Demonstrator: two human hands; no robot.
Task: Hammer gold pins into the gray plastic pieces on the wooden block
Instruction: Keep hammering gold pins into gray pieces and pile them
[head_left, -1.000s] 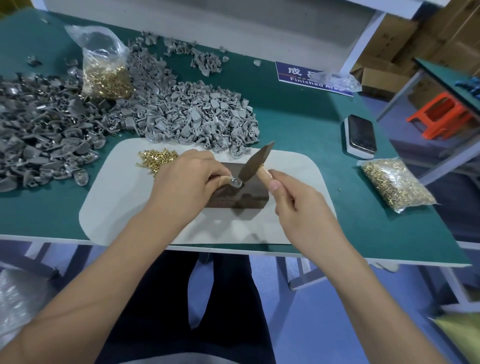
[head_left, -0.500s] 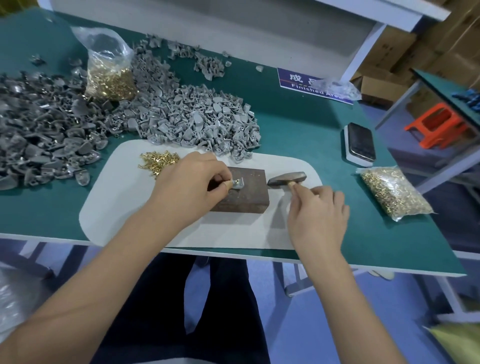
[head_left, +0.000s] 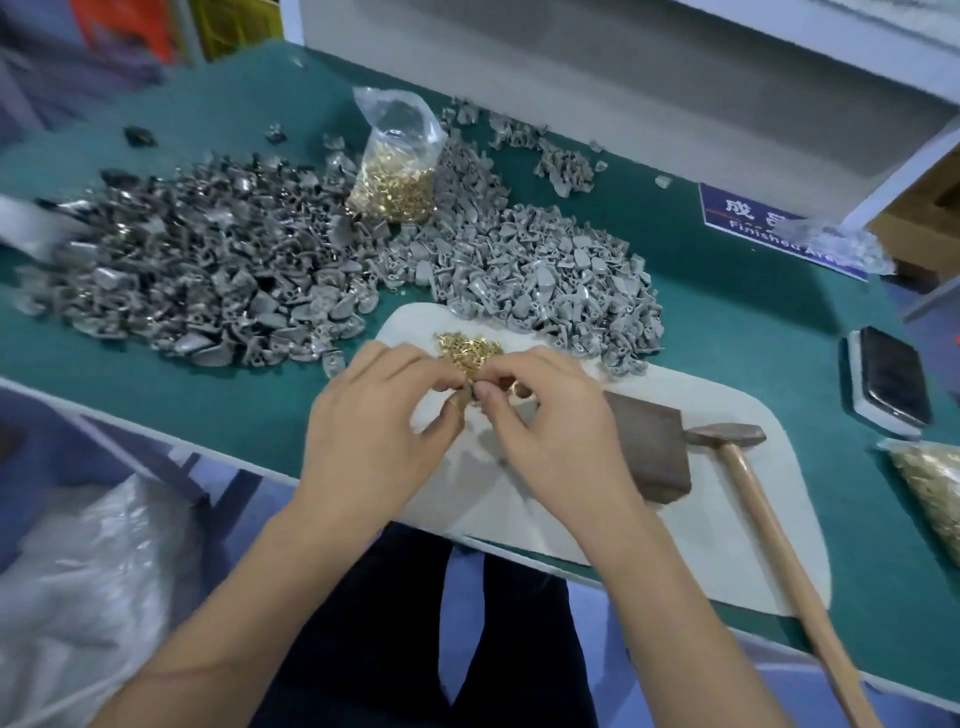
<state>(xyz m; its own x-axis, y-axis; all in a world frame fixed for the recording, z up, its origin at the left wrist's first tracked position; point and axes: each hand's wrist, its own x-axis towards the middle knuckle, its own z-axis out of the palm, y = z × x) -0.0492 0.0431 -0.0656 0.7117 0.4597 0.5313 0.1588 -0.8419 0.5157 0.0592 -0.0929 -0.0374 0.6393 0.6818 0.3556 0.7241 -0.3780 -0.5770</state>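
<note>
Both hands met over the white mat: left hand & right hand pinched small bits beside the loose gold pins. Hammer lay untouched by the wood block; gray pieces were heaped behind.

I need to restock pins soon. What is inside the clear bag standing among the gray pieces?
The clear bag holds gold pins filling its lower part; its top is crumpled and empty. Gray pieces hide its base.
</note>
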